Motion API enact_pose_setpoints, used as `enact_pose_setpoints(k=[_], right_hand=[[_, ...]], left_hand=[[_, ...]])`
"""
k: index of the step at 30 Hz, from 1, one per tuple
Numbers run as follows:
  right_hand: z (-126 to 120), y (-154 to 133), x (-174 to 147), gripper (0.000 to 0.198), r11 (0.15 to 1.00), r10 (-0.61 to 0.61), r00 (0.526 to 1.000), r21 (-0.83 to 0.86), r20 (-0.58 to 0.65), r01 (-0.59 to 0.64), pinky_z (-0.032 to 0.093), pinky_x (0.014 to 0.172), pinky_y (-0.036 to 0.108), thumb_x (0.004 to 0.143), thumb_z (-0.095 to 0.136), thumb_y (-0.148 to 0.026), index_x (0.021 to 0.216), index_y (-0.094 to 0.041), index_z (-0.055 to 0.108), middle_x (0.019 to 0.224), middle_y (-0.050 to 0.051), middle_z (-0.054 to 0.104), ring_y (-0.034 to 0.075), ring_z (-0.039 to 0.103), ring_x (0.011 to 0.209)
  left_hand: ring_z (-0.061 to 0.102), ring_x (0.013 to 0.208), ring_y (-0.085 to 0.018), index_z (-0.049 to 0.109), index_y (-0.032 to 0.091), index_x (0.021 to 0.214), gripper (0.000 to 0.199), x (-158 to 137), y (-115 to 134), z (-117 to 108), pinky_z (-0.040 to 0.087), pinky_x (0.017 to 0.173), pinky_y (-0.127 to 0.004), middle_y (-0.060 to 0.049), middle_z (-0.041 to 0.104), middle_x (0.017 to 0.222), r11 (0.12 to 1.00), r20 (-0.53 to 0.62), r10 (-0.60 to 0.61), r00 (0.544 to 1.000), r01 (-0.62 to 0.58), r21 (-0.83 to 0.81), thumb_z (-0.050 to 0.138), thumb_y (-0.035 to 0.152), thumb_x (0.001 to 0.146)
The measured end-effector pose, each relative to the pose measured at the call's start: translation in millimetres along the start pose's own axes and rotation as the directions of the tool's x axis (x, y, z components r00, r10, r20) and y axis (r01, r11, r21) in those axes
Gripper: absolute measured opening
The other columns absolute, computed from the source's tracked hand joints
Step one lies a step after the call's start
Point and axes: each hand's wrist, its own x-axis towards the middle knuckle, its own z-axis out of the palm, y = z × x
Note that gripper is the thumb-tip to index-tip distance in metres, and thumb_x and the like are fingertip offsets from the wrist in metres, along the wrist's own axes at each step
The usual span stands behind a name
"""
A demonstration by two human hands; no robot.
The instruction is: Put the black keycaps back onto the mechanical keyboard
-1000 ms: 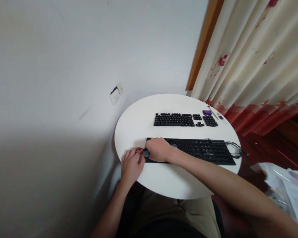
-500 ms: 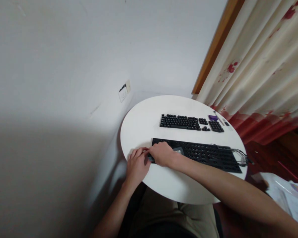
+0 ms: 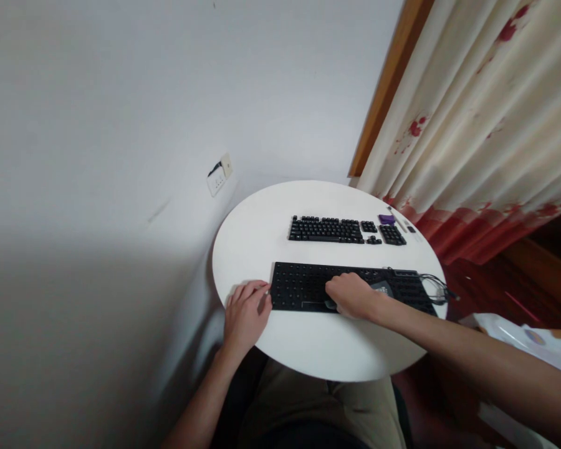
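The black keyboard base (image 3: 293, 288), stripped of its keycaps, lies flat on the round white table (image 3: 308, 349). My right hand (image 3: 350, 294) is closed around a dark grey cloth (image 3: 382, 287) with pale print, pressed on the middle of the base. Most of the cloth is hidden under the fingers and wrist. At the base's left end, my left hand (image 3: 249, 312) lies on the table with fingers stretched out, its index fingertip and thumb touching the edge. Loose black keycaps (image 3: 326, 229) are laid out in keyboard order beyond the base.
At the back right are a purple item (image 3: 386, 219), a thin brush-like stick (image 3: 399, 219) and a small dark piece (image 3: 411, 229). A coiled black cable (image 3: 437, 288) hangs near the right rim. Wall and socket (image 3: 216, 181) stand left, a curtain (image 3: 430, 156) right.
My right hand has slid the cloth rightward from the base's left end to its middle. My left hand stays at the left edge. The whole view has shifted slightly.
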Motion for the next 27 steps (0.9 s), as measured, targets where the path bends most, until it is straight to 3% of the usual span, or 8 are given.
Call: enact_pose_setpoints(k=[7, 15, 27], right_hand=[[25, 51, -38, 0.02, 0.996, 0.033, 0.999, -0.084, -0.03, -0.036, 0.054, 0.075, 0.039, 0.079, 0.057, -0.006, 0.091, -0.01, 0.072, 0.097, 0.016, 0.074, 0.033, 0.071, 0.09], [57, 106, -79, 0.019, 0.99, 0.117, 0.992, -0.079, -0.052, -0.121, 0.053, 0.075, 0.038, 0.079, 0.056, -0.006, 0.09, -0.009, 0.071, 0.095, 0.018, 0.073, 0.032, 0.071, 0.089], [85, 163, -132, 0.022, 0.959, 0.277, 0.96, 0.081, -0.04, -0.273, 0.049, 0.076, 0.034, 0.076, 0.057, -0.012, 0.092, -0.017, 0.072, 0.095, 0.013, 0.073, 0.028, 0.07, 0.091]], left_hand=[[0.059, 0.102, -0.024, 0.069, 0.026, 0.108, 0.024, 2, -5, 3, 0.046, 0.092, -0.038, -0.003, 0.067, 0.115, 1.0, -0.005, 0.025, 1.0, -0.025, 0.007, 0.052, 0.028, 0.091], [0.059, 0.103, -0.023, 0.069, 0.022, 0.106, 0.024, 7, -16, 12, 0.047, 0.095, -0.038, -0.004, 0.068, 0.113, 0.997, -0.008, 0.074, 0.997, -0.074, 0.008, 0.051, 0.029, 0.091], [0.063, 0.1, -0.022, 0.069, 0.024, 0.107, 0.028, 11, -14, 14, 0.048, 0.09, -0.037, -0.002, 0.067, 0.117, 0.995, 0.048, -0.017, 0.999, 0.012, 0.097, 0.047, 0.034, 0.092]])
